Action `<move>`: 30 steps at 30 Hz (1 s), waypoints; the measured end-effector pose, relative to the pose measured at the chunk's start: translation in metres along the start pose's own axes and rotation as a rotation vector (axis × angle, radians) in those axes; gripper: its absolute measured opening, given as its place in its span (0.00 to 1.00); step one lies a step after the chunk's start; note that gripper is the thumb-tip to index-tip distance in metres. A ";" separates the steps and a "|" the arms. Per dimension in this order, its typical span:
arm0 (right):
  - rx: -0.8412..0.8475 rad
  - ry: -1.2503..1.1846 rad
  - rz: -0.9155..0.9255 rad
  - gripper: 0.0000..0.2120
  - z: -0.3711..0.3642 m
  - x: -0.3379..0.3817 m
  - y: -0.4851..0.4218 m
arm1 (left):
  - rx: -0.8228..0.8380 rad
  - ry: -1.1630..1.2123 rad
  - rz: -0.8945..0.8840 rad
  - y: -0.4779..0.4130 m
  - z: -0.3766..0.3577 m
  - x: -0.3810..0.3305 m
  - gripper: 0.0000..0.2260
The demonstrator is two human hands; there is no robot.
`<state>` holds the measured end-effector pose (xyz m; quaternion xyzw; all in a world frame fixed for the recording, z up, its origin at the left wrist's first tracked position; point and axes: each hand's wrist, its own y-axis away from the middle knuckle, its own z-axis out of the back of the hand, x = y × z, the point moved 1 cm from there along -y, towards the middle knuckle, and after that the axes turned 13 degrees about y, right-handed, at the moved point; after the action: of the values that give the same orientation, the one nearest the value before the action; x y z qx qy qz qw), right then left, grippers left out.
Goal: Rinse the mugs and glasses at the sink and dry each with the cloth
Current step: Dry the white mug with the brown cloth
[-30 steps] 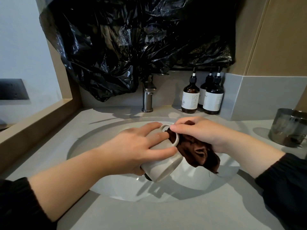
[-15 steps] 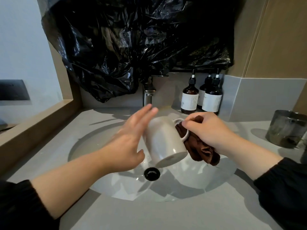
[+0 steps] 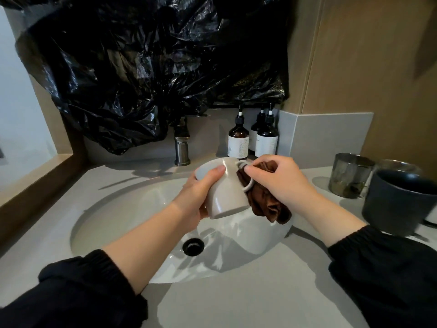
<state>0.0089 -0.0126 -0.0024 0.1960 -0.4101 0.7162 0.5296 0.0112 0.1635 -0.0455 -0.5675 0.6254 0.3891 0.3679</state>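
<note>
A pale grey mug [image 3: 225, 190] is held tilted above the white sink basin [image 3: 132, 209], its base turned up and away from me. My left hand [image 3: 201, 197] grips the mug's body from the left, thumb on top. My right hand [image 3: 279, 181] holds a dark brown cloth [image 3: 264, 204] bunched against the mug's handle, and the cloth's loose end hangs down over the basin.
A dark mug [image 3: 399, 200] and a smoky glass [image 3: 350, 175] stand on the counter at right. Three brown pump bottles [image 3: 253, 140] and a metal tap [image 3: 182, 147] stand behind the basin. Black plastic sheeting [image 3: 153, 67] covers the wall above. The drain [image 3: 193, 246] is open.
My left hand let go of the mug, opened beside it, then gripped it again from the left. The mug rose and turned, and my right hand kept the cloth at the handle.
</note>
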 end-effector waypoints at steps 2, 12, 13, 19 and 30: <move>-0.067 0.041 -0.019 0.05 0.012 -0.007 0.003 | -0.055 -0.002 -0.079 -0.007 -0.014 0.001 0.40; -0.560 0.180 0.007 0.06 0.104 -0.026 0.045 | -0.132 -0.183 -0.412 -0.022 -0.109 0.020 0.41; -0.586 0.154 0.009 0.05 0.114 -0.026 0.049 | -0.131 -0.198 -0.409 -0.025 -0.117 0.024 0.42; -0.777 0.091 -0.071 0.04 0.179 -0.038 0.050 | -0.083 -0.364 -0.400 -0.041 -0.154 0.050 0.47; -0.968 0.397 -0.495 0.11 0.228 -0.160 0.051 | 0.008 -0.446 -0.458 -0.059 -0.168 0.071 0.50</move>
<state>-0.0155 -0.2952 -0.0026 -0.1167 -0.5256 0.3251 0.7774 0.0606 -0.0213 -0.0419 -0.5929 0.3870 0.4087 0.5759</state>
